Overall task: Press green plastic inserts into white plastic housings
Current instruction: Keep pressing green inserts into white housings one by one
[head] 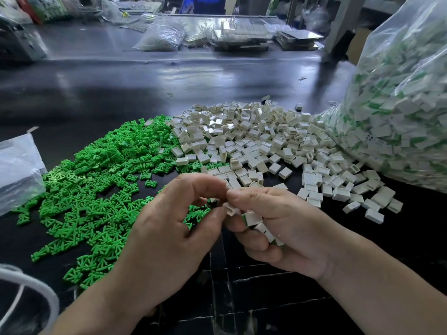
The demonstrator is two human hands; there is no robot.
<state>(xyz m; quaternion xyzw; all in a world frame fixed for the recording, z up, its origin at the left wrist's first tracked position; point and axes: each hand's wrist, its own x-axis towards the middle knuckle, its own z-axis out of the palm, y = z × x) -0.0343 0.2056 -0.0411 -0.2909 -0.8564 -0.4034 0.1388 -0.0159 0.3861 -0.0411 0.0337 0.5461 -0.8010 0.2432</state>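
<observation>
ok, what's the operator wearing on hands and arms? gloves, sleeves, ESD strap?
Nothing worn. Left hand and right hand are bare: no gloves or rings. Left forearm and right forearm are bare to the frame edge: no sleeves, watch or wrist strap in view.

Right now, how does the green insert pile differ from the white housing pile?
The green insert pile lies left; the white housing pile lies right, running up to the clear bag. Green inserts are flat and forked; white housings are boxy shells. Both are loose heaps on the dark table, touching in the middle.
</observation>
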